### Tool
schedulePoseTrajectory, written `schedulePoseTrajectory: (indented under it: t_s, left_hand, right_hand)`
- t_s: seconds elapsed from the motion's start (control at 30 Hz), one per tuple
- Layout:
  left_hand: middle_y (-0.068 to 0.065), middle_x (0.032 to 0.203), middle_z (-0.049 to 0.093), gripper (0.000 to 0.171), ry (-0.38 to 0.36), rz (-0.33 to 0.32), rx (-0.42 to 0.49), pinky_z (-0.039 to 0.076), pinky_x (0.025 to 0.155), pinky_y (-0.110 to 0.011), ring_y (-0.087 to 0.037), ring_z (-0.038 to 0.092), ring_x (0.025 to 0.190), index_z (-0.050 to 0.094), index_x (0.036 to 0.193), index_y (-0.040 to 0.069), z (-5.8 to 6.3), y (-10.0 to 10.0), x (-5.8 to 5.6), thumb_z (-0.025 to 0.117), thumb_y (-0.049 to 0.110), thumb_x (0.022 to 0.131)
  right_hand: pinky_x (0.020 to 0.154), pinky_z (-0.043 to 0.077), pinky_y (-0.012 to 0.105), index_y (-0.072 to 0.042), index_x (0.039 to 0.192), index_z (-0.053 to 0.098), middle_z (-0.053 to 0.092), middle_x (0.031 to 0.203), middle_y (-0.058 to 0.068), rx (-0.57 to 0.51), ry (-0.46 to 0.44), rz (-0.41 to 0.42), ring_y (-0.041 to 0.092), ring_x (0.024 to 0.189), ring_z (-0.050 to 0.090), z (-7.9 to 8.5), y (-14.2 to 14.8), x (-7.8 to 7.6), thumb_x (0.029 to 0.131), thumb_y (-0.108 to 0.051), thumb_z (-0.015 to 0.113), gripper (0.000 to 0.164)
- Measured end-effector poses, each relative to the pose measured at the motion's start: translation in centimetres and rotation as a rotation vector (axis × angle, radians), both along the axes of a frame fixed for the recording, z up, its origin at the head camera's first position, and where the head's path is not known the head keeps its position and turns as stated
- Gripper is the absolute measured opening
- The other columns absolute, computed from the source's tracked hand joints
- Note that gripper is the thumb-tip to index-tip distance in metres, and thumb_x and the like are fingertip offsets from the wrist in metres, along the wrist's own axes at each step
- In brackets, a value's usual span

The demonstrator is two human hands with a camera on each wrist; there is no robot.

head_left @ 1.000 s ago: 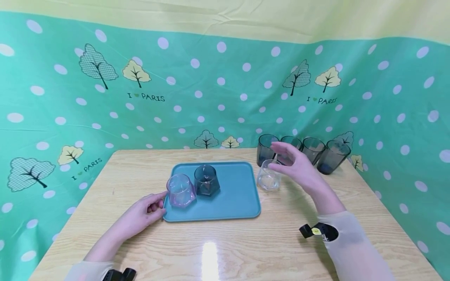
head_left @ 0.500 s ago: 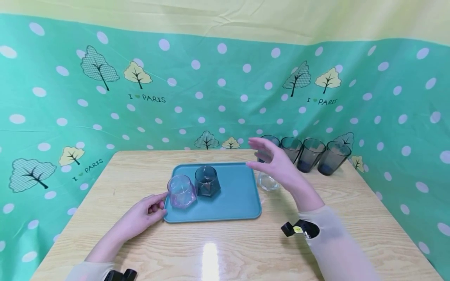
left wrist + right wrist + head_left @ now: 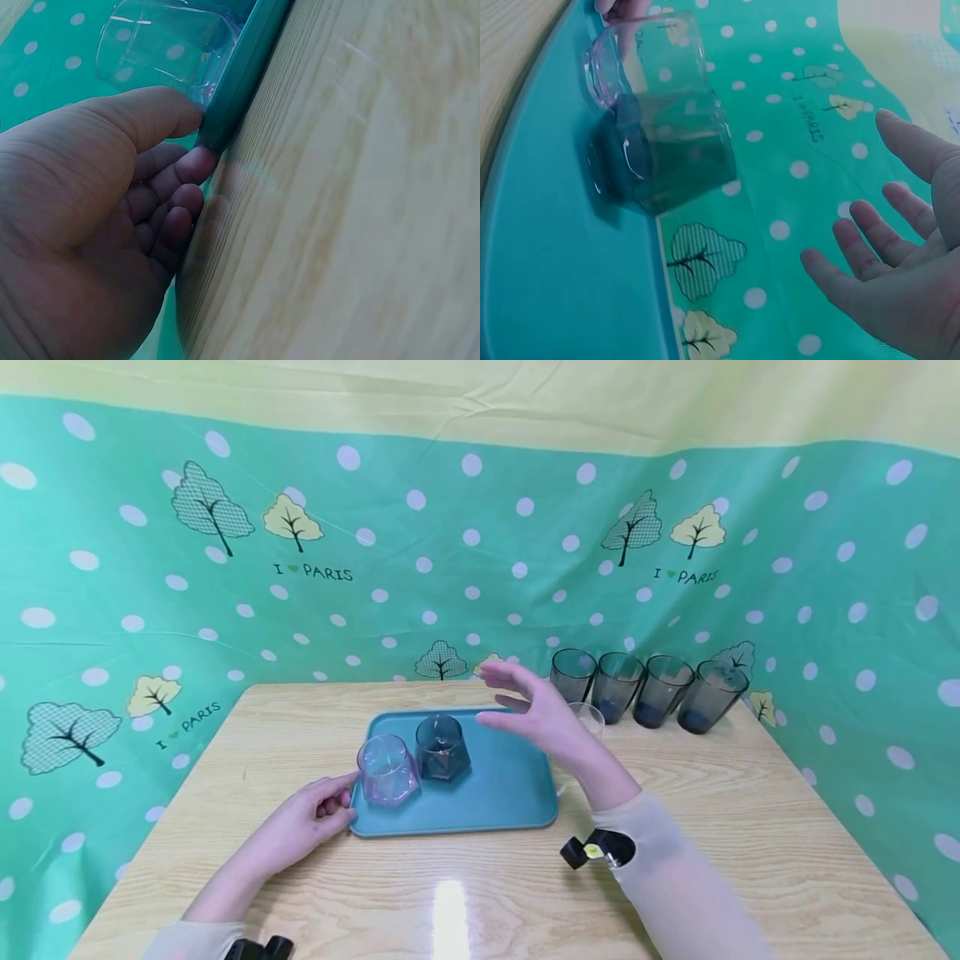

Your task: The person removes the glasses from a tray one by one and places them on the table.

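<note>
Blue tray (image 3: 510, 793), one, rectangular, with rounded corners and raised rim, laid flat at the middle of the wood-grained table (image 3: 360, 902). Borne on its left part: one pink-tinted glass (image 3: 387, 783), low and faceted, set upright beside the left rim; one smoke-grey glass (image 3: 442, 756), of like shape, upright, placed just right of it and slightly farther back, contact between the two not determinable. Progress, as judged: partway, two low glasses being set on the tray, while one clear glass (image 3: 591, 714) is found off its right edge, partly hidden behind the right hand (image 3: 536, 706); whether it too is meant for the tray cannot be told. Left hand (image 3: 311, 814): tray's left edge gripped by thumb and forefinger close to the near corner, remaining fingers curled inward. Right hand: raised over the far right part of the tray, thumb and fingers well parted and gently bent, nothing held, no glass touched. Tall dark glasses (image 3: 664, 693), four, are ranged in a row at the far right, beyond the clear glass. Backing is provided by a green dotted cloth (image 3: 450, 585), printed with trees and lettering.
</note>
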State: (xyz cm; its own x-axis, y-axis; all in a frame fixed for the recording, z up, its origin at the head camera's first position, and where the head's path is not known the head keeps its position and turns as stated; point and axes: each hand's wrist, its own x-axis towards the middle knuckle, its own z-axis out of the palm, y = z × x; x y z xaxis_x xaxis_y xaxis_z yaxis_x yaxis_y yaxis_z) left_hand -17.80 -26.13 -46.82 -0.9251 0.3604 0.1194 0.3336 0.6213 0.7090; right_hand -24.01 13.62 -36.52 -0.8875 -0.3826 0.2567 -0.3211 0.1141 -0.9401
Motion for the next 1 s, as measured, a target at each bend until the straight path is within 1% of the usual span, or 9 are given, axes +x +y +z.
schedulePoseTrajectory:
  t_s: [0.17, 0.37, 0.47, 0.53, 0.67, 0.8, 0.9, 1.0]
  left_hand:
    - [0.002, 0.100, 0.060, 0.056, 0.005, -0.004, 0.005, 0.048, 0.073, -0.025, -0.010, 0.054, 0.088, 0.060, 0.153, -0.006, -0.1, 0.0, 0.0, 0.079, 0.007, 0.102]
    - [0.002, 0.101, 0.060, 0.056, 0.020, -0.006, 0.009, 0.048, 0.074, -0.025, -0.010, 0.054, 0.089, 0.061, 0.152, -0.007, -0.2, 0.0, -0.1, 0.079, 0.006, 0.101]
    - [0.002, 0.101, 0.060, 0.056, 0.013, -0.007, 0.013, 0.048, 0.074, -0.025, -0.010, 0.054, 0.089, 0.060, 0.153, -0.006, -0.2, 0.0, -0.1, 0.079, 0.006, 0.101]
    - [0.002, 0.101, 0.060, 0.056, 0.008, -0.006, 0.014, 0.048, 0.074, -0.025, -0.010, 0.054, 0.089, 0.060, 0.153, -0.006, -0.2, 0.0, -0.1, 0.079, 0.006, 0.102]
    - [0.002, 0.102, 0.060, 0.056, 0.002, -0.001, 0.015, 0.049, 0.075, -0.025, -0.010, 0.054, 0.090, 0.060, 0.153, -0.006, -0.2, 0.0, 0.0, 0.079, 0.007, 0.102]
    - [0.002, 0.102, 0.060, 0.056, -0.002, 0.001, 0.012, 0.049, 0.075, -0.025, -0.010, 0.054, 0.090, 0.060, 0.153, -0.006, -0.1, 0.0, 0.0, 0.079, 0.007, 0.102]
    - [0.002, 0.102, 0.060, 0.056, -0.004, 0.001, 0.008, 0.049, 0.075, -0.025, -0.010, 0.054, 0.090, 0.060, 0.153, -0.006, -0.1, 0.0, -0.1, 0.079, 0.008, 0.102]
    - [0.002, 0.101, 0.060, 0.057, 0.002, 0.000, 0.005, 0.049, 0.075, -0.025, -0.010, 0.054, 0.089, 0.060, 0.153, -0.006, -0.1, 0.0, -0.1, 0.079, 0.007, 0.102]
  right_hand:
    - [0.122, 0.043, 0.041, -0.014, 0.160, 0.056, 0.059, 0.155, 0.004, 0.006, -0.018, 0.025, 0.026, 0.148, 0.053, -0.5, -1.4, -0.6, 0.096, -0.012, 0.088, 0.072]
    - [0.122, 0.043, 0.044, -0.021, 0.158, 0.058, 0.059, 0.155, 0.002, 0.022, -0.035, 0.031, 0.023, 0.146, 0.053, -1.2, -2.8, -1.1, 0.094, -0.017, 0.091, 0.072]
    - [0.123, 0.042, 0.047, -0.021, 0.159, 0.058, 0.059, 0.156, 0.002, 0.037, -0.040, 0.034, 0.024, 0.146, 0.053, -1.8, -3.3, -1.3, 0.094, -0.019, 0.091, 0.073]
    - [0.124, 0.040, 0.049, -0.019, 0.160, 0.057, 0.059, 0.157, 0.002, 0.042, -0.050, 0.042, 0.024, 0.147, 0.053, -2.2, -3.7, -1.5, 0.094, -0.019, 0.091, 0.074]
    - [0.126, 0.037, 0.050, -0.018, 0.161, 0.056, 0.057, 0.158, -0.001, 0.056, -0.065, 0.054, 0.024, 0.149, 0.050, -2.9, -4.3, -1.6, 0.095, -0.019, 0.091, 0.075]
    - [0.126, 0.036, 0.052, -0.020, 0.162, 0.056, 0.055, 0.161, -0.001, 0.069, -0.086, 0.058, 0.028, 0.152, 0.048, -3.5, -4.6, -1.7, 0.094, -0.020, 0.091, 0.076]
    - [0.126, 0.036, 0.055, -0.019, 0.163, 0.054, 0.055, 0.163, 0.001, 0.078, -0.098, 0.068, 0.032, 0.153, 0.046, -3.9, -4.7, -1.7, 0.095, -0.021, 0.091, 0.078]
    - [0.125, 0.036, 0.056, -0.017, 0.164, 0.053, 0.054, 0.163, 0.000, 0.084, -0.103, 0.079, 0.034, 0.154, 0.044, -4.3, -4.8, -1.8, 0.095, -0.022, 0.091, 0.079]
